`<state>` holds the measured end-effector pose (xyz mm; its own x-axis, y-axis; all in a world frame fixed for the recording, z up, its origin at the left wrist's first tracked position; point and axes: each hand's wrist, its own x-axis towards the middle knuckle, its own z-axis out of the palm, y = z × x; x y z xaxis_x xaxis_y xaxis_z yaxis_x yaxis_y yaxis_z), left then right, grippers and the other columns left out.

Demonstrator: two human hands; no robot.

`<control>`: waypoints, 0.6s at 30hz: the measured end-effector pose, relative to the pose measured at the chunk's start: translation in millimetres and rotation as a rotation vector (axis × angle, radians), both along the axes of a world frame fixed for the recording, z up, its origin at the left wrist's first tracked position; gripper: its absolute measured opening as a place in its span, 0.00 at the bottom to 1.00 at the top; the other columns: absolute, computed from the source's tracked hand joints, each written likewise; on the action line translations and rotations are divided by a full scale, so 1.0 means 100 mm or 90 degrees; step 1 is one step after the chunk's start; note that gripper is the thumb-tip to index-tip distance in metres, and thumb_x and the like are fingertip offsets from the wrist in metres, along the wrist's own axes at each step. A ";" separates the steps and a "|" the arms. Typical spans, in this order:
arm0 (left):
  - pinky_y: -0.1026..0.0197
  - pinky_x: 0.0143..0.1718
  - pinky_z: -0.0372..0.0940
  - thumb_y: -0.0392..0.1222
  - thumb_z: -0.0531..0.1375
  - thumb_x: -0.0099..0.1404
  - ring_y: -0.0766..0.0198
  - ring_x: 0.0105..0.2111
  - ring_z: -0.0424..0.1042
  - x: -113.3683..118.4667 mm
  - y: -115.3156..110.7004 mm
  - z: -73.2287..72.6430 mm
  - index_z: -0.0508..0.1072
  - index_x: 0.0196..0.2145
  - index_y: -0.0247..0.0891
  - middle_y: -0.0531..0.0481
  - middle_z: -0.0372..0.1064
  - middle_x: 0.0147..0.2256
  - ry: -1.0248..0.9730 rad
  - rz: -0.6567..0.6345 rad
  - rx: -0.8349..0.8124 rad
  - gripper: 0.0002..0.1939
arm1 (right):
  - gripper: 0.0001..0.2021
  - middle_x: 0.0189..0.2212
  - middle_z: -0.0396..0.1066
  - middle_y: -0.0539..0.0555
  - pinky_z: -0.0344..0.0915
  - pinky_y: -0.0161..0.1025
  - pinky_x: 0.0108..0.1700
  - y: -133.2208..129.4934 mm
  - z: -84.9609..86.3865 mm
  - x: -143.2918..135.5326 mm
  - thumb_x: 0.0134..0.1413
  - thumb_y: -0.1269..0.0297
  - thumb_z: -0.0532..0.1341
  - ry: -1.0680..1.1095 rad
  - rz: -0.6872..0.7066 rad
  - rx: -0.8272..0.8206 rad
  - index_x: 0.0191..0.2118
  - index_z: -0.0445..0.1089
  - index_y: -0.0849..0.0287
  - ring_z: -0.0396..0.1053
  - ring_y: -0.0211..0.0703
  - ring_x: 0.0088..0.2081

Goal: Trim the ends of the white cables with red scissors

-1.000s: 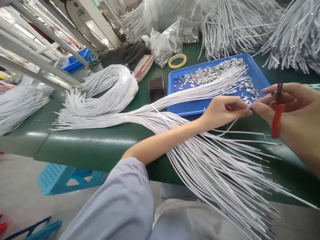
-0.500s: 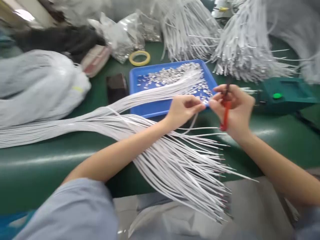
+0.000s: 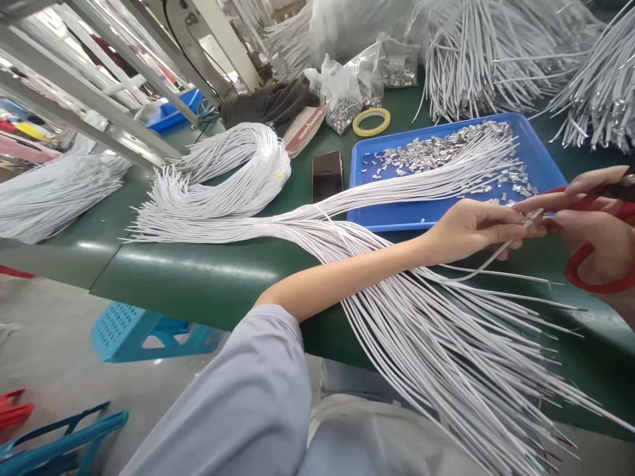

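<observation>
Near the tray [image 3: 387,218], left fingers [image 3: 507,233] pinch cable [image 3: 490,264], right fingers [image 3: 578,223] hold a cropped tool [image 3: 573,270].

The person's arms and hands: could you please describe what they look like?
The left sleeve is plain, pale grey-blue, ending near the elbow. The left hand and right hand are gloveless; the left wrist shows no watch. The right sleeve is out of view.

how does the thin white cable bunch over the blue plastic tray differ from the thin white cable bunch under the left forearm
The tray bunch is narrow, while the forearm bunch fans out wide. The tray bunch ends among small silver metal pieces; the forearm bunch reaches past the near edge of the green table. Both are thin white cables, joining in one bundle left of the blue tray.
</observation>
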<state>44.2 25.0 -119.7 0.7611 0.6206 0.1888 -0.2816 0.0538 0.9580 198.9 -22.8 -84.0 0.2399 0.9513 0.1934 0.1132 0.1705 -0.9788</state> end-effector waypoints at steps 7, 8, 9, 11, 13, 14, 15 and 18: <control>0.65 0.33 0.69 0.36 0.58 0.65 0.73 0.25 0.69 0.00 0.00 0.04 0.72 0.35 0.27 0.52 0.68 0.27 0.058 -0.015 -0.026 0.08 | 0.24 0.25 0.70 0.52 0.73 0.51 0.33 -0.03 -0.04 0.03 0.25 0.50 0.77 -0.022 0.027 0.046 0.29 0.69 0.54 0.75 0.50 0.30; 0.66 0.32 0.68 0.36 0.58 0.65 0.73 0.25 0.69 0.00 -0.01 0.05 0.72 0.35 0.27 0.53 0.67 0.26 0.061 -0.014 -0.031 0.07 | 0.25 0.25 0.70 0.52 0.73 0.51 0.33 -0.03 -0.04 0.04 0.24 0.49 0.77 -0.021 0.033 0.046 0.29 0.70 0.54 0.75 0.50 0.30; 0.66 0.32 0.68 0.35 0.58 0.65 0.73 0.24 0.69 -0.01 -0.01 0.06 0.72 0.35 0.28 0.53 0.67 0.26 0.064 -0.014 -0.036 0.06 | 0.25 0.25 0.70 0.52 0.73 0.51 0.33 -0.03 -0.05 0.05 0.24 0.50 0.77 -0.017 0.039 0.052 0.30 0.70 0.54 0.75 0.49 0.30; 0.67 0.30 0.67 0.34 0.58 0.65 0.74 0.23 0.68 -0.01 -0.01 0.08 0.72 0.33 0.29 0.54 0.67 0.25 0.066 -0.012 -0.044 0.05 | 0.23 0.26 0.72 0.53 0.73 0.50 0.32 -0.01 -0.07 0.06 0.27 0.52 0.77 -0.007 0.054 0.070 0.31 0.70 0.53 0.74 0.47 0.28; 0.68 0.29 0.67 0.33 0.58 0.65 0.75 0.22 0.68 -0.01 -0.01 0.09 0.71 0.32 0.29 0.54 0.67 0.24 0.059 -0.015 -0.048 0.05 | 0.21 0.26 0.73 0.54 0.73 0.48 0.30 0.01 -0.09 0.06 0.29 0.56 0.77 -0.002 0.055 0.085 0.31 0.70 0.54 0.73 0.45 0.26; 0.69 0.28 0.66 0.33 0.58 0.65 0.75 0.22 0.68 -0.01 0.00 0.09 0.72 0.31 0.29 0.55 0.67 0.24 0.055 -0.016 -0.049 0.05 | 0.21 0.26 0.74 0.54 0.73 0.47 0.29 0.02 -0.10 0.06 0.30 0.57 0.77 0.000 0.054 0.089 0.32 0.70 0.54 0.73 0.45 0.26; 0.69 0.27 0.66 0.33 0.58 0.65 0.75 0.21 0.69 0.00 0.00 0.09 0.72 0.31 0.30 0.55 0.67 0.23 0.051 -0.014 -0.049 0.05 | 0.21 0.25 0.74 0.53 0.72 0.46 0.29 0.03 -0.11 0.06 0.30 0.58 0.77 0.004 0.053 0.093 0.32 0.70 0.54 0.73 0.44 0.25; 0.69 0.24 0.66 0.38 0.64 0.61 0.74 0.20 0.69 0.00 0.00 0.10 0.73 0.30 0.30 0.55 0.68 0.22 0.032 0.011 -0.042 0.07 | 0.22 0.23 0.74 0.50 0.71 0.42 0.27 0.04 -0.10 0.03 0.28 0.59 0.77 0.033 0.073 0.109 0.31 0.68 0.53 0.71 0.40 0.22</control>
